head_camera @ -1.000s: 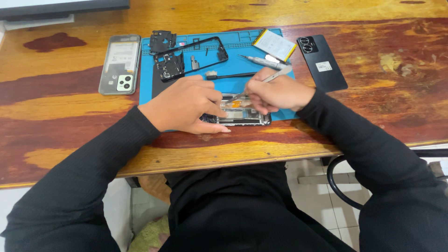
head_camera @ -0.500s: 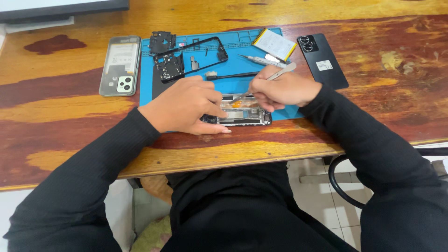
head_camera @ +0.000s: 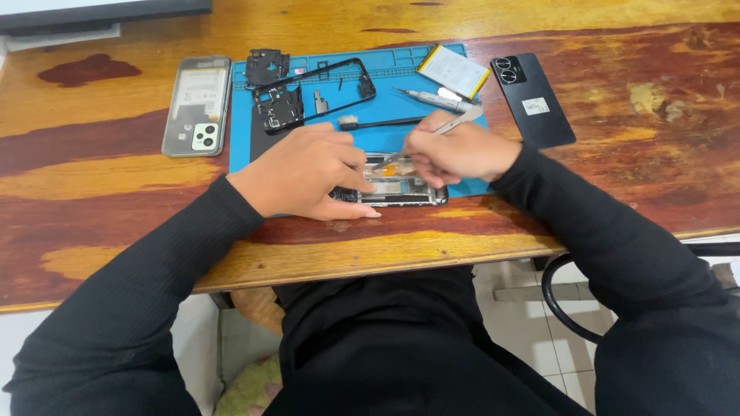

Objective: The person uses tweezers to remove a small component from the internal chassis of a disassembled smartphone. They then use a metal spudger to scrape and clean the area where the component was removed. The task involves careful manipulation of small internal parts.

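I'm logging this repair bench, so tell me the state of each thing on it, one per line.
Opened phone: lying flat on the mat, insides exposed.
Left hand: pressed on the phone, steadying it.
Right hand: gripping tweezers, tips down in the phone.
Blue mat: flat on the table.
Battery: removed, lying loose.
Black back cover: detached, off the mat.
Grey cover: detached, inner side up.

Your left hand (head_camera: 304, 173) and right hand (head_camera: 455, 150) crowd the opened phone (head_camera: 401, 189) at the mat's (head_camera: 385, 139) near edge. Far of them the mat is cluttered: a brush (head_camera: 381, 122), screwdriver (head_camera: 428, 97), black frame (head_camera: 316, 88) and battery (head_camera: 453, 71). A back cover (head_camera: 197, 105) blocks the left, another (head_camera: 532, 98) the right. You have open table (head_camera: 655, 154) right and near-left.
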